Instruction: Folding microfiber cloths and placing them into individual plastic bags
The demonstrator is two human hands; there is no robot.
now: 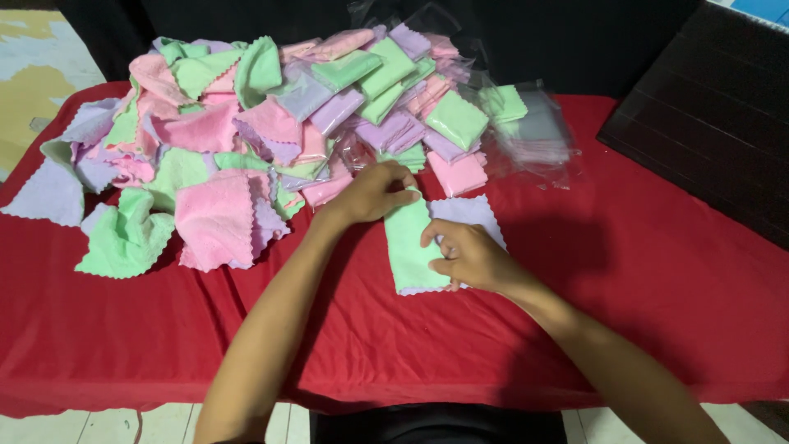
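My left hand [374, 193] pinches the far end of the green cloth [408, 242], which lies folded on the lilac cloth [470, 214] on the red table [641, 271]. My right hand [468, 256] presses its near edge, fingers curled on it. I'd judge a neat fold needs both edges aligned, the crease flattened.

The scene is taken by a single camera worn on the head, tilted steeply down and forward over a table covered in red cloth [641, 271]. It is held close (both forearms run in from the bottom edge), and the heap of small cloths [271, 123] is seen toward the far side.
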